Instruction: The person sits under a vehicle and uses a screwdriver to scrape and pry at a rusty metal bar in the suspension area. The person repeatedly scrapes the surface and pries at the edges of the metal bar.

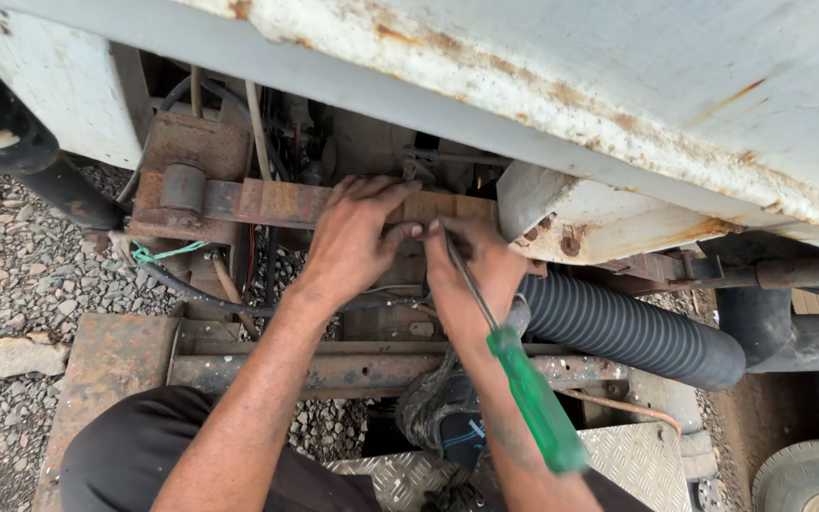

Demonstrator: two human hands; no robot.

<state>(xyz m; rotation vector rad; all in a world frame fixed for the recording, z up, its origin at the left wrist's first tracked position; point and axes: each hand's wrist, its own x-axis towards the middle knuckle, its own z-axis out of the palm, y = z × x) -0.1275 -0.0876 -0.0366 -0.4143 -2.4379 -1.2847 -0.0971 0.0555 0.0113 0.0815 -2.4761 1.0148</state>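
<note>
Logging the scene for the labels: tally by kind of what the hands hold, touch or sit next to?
Hands: 2, left hand, right hand
Green-handled screwdriver: 1, in the right hand
Rusty crossbar: 1, under both hands
Black ribbed hose: 1
Green string: 1
Total: 6

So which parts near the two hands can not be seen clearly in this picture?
- Head view: the tip of the green-handled screwdriver is hidden behind the right hand.
- Head view: what the left hand presses on the rusty crossbar lies under its fingers.
- Head view: the parts behind the crossbar are too dark to tell.
- Head view: the black ribbed hose runs out of sight under the white rusty panel.
</note>
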